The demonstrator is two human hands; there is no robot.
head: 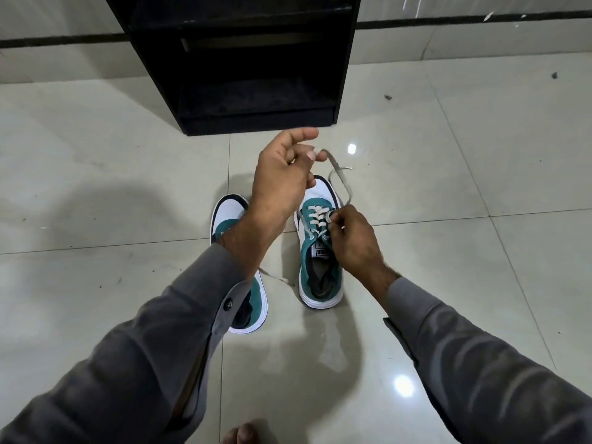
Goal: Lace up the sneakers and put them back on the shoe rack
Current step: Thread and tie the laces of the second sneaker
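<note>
Two teal suede low-top sneakers with white toe caps, white soles and dark trim, side by side on the glossy pale tiled floor (480,155), toes toward a black open-fronted wooden shoe rack (243,59) standing against the wall. Rack well apart from the shoes, shelves dark and contents not readable.

Right-hand sneaker (320,277) in plain sight: white flat lace (341,184) crossed through several eyelets, tongue label visible, heel opening toward the camera. Left-hand sneaker (229,219) largely hidden under the left forearm; only the toe cap, part of the teal side and the heel showing, with a loose lace end trailing on the tiles between the two shoes.

Left hand (282,181) raised above the right-hand sneaker's toe, fingers (309,155) curled and pinched shut on the lace, pulling a long loop up and forward from the eyelets. Free tip of that lace jutting out to the right, just past the loop.

Right hand (352,238) low on the right-hand sneaker, fingers closed tight on the lace at the eyelet row on the shoe's right side, touching the upper. Lace running taut between the two hands.

Grey long sleeves (480,363) on both arms, a buttoned cuff on the left one. Bare toes just visible at the bottom edge. Small dark specks scattered on the tiles to the right of the rack.
</note>
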